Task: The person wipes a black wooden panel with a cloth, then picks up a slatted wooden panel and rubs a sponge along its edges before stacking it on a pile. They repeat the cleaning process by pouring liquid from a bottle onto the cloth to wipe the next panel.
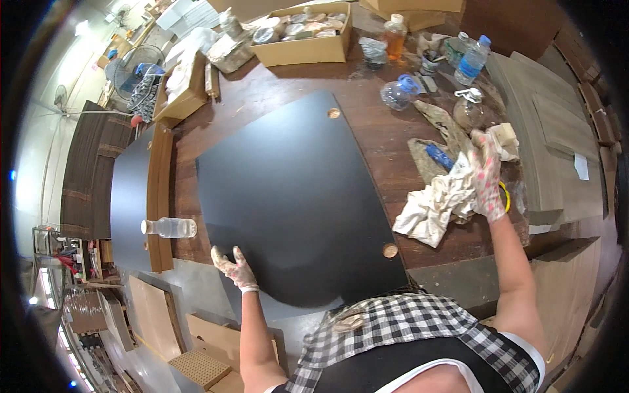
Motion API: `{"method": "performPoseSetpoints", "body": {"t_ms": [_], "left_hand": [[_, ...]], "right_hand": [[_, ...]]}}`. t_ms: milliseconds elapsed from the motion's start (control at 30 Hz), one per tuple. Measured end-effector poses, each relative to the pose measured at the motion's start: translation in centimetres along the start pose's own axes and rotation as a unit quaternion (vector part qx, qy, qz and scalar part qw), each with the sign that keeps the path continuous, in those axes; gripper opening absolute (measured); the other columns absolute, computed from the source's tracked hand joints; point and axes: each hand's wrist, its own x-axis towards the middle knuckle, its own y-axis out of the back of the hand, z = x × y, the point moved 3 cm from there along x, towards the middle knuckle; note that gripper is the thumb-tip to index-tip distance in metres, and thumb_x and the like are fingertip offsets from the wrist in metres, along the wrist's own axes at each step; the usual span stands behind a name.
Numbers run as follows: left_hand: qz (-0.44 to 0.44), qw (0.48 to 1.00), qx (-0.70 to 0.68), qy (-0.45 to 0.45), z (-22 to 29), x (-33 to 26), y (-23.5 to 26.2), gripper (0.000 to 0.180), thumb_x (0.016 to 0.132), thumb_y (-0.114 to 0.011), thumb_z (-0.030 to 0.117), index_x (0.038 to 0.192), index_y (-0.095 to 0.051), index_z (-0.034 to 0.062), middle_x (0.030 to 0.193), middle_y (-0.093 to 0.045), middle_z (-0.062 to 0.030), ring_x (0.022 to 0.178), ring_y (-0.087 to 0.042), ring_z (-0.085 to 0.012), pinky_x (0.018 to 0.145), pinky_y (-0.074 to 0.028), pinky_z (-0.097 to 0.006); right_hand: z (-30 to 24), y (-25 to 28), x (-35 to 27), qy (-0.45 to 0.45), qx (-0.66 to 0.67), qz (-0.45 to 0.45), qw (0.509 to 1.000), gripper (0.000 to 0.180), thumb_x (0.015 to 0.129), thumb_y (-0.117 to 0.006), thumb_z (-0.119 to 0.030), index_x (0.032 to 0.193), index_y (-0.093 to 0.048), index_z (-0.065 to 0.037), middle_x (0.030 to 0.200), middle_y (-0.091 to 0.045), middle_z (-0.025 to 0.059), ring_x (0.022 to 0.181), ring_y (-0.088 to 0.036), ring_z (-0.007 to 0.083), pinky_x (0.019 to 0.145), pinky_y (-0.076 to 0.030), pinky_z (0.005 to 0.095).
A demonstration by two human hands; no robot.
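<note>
A large black panel (295,196) with two round holes lies flat on a brown wooden workbench (393,150). My left hand (234,267), in a stained glove, rests with spread fingers on the panel's near left corner. My right hand (486,177), also gloved, grips a crumpled white rag (434,206) at the bench's right side, off the panel. A blue-handled tool (439,157) lies just beside the rag.
A clear plastic bottle (170,227) lies on a wooden strip at the left. A cardboard box (304,36) of jars, an amber bottle (394,36) and a water bottle (472,60) stand at the back. Grey boards (557,137) lie on the right, a fan (131,65) far left.
</note>
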Motion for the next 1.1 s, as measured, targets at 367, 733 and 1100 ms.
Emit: {"method": "performPoseSetpoints", "body": {"t_ms": [367, 733, 1100], "left_hand": [[0.147, 0.968, -0.201, 0.007, -5.6, 14.3, -0.1, 0.088, 0.064, -0.077, 0.005, 0.138, -0.028, 0.006, 0.129, -0.044, -0.0125, 0.115, -0.047, -0.0245, 0.092, -0.047, -0.035], [0.154, 0.977, -0.059, 0.132, -13.9, 22.0, -2.5, 0.081, 0.065, -0.077, 0.023, 0.135, -0.038, 0.0134, 0.121, -0.055, -0.0064, 0.111, -0.055, -0.0264, 0.097, -0.044, -0.038], [-0.108, 0.906, -0.405, -0.054, 7.7, 21.4, -13.2, 0.062, 0.072, -0.077, 0.007, 0.125, -0.045, 0.005, 0.114, -0.055, -0.0115, 0.105, -0.054, -0.0235, 0.088, -0.049, -0.035]], "right_hand": [[-12.5, -9.2, -13.9, -0.039, 0.135, -0.22, 0.965, 0.028, 0.076, -0.058, 0.002, 0.103, -0.059, -0.002, 0.103, -0.06, 0.0118, 0.096, -0.058, 0.0257, 0.082, -0.047, 0.0334], [-15.4, -12.0, -17.4, 0.032, -0.035, -0.195, 0.98, 0.033, 0.077, -0.059, -0.004, 0.11, -0.057, -0.004, 0.114, -0.055, 0.0119, 0.109, -0.05, 0.0301, 0.097, -0.036, 0.0407], [-14.9, -13.0, -18.2, 0.117, -0.159, -0.174, 0.965, 0.039, 0.074, -0.059, -0.005, 0.112, -0.055, -0.009, 0.114, -0.052, 0.0086, 0.109, -0.048, 0.0287, 0.094, -0.034, 0.0441]]}}
